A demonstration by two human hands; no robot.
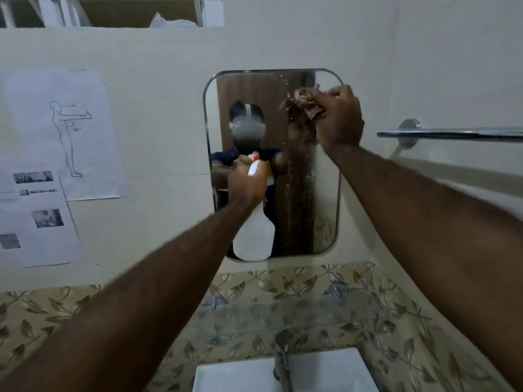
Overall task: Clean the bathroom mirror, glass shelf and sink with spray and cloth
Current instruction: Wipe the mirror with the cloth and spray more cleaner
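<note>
Left hand (245,181): wrapped around the neck of a white spray bottle (254,233), held upright in front of the mirror's lower half
Right hand (338,116): fist closed on a bunched brown cloth (307,104), pressed to the upper right of the mirror (223,89)
Mirror surface: droplets and wet streaks run down below the cloth
Glass shelf (297,309): under the mirror, against leaf-patterned tiles
Sink (325,372): white, at the bottom edge, behind a chrome tap (281,360)
Towel rail (452,134): right wall

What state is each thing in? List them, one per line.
mirror: wet, drips down right half
cloth: bunched, pressed to mirror
right hand: gripping cloth
spray bottle: upright, held up
left hand: gripping bottle's neck
glass shelf: bare
tap: no water running
</note>
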